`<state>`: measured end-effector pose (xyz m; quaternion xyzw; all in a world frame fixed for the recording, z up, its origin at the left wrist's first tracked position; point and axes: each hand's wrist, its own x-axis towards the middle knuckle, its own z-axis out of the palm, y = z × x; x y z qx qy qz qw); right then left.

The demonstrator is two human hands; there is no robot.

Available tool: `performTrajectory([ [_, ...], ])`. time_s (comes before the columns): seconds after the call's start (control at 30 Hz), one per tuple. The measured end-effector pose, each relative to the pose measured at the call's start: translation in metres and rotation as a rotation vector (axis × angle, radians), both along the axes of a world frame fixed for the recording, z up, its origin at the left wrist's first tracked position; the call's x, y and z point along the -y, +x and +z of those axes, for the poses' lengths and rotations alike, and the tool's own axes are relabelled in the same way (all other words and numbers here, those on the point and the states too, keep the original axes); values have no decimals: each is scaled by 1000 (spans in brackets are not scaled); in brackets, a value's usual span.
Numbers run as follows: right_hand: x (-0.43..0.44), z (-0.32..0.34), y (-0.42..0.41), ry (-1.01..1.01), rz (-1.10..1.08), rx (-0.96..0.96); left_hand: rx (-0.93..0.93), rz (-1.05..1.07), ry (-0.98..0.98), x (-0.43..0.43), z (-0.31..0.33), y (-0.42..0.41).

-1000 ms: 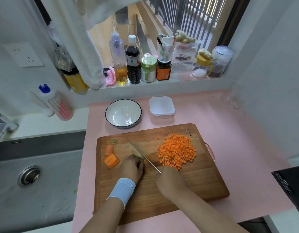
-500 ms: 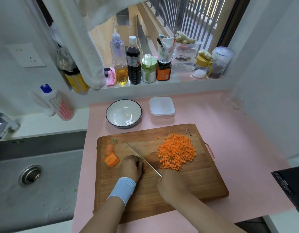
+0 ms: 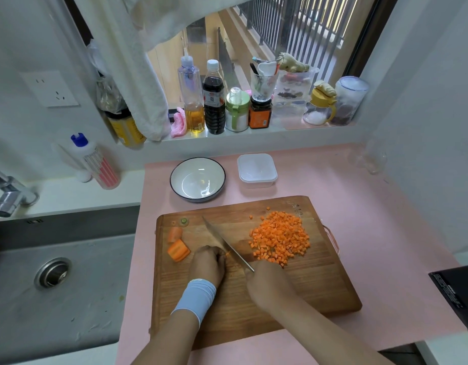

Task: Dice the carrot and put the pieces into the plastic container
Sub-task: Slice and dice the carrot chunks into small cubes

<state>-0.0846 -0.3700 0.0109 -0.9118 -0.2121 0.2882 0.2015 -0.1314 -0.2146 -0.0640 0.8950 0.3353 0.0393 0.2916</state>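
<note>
Plainly, the left grip [image 3: 208, 264] curls over a stiff orange carrot strip [image 3: 229, 255], mostly hidden, on the wooden cutting board [image 3: 306, 291]. The right grip [image 3: 267, 283] clasps the steel knife [image 3: 225, 243]. The heaped orange carrot dice [image 3: 280, 241], right of the blade, look light and likely to scatter, so they are best scooped towards the far clear plastic container [image 3: 257, 169].

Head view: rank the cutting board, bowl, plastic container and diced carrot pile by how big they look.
1. cutting board
2. diced carrot pile and bowl, too alike to rank
3. plastic container, smallest
</note>
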Motion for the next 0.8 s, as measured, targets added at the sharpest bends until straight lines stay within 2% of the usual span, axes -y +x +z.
performTrajectory([
  [0.53, -11, -7, 4, 24, -23, -38, 17, 30, -15, -1, -4, -2],
  [0.8, -2, -8, 0, 47, 0, 18, 24, 32, 13, -1, -7, -2],
])
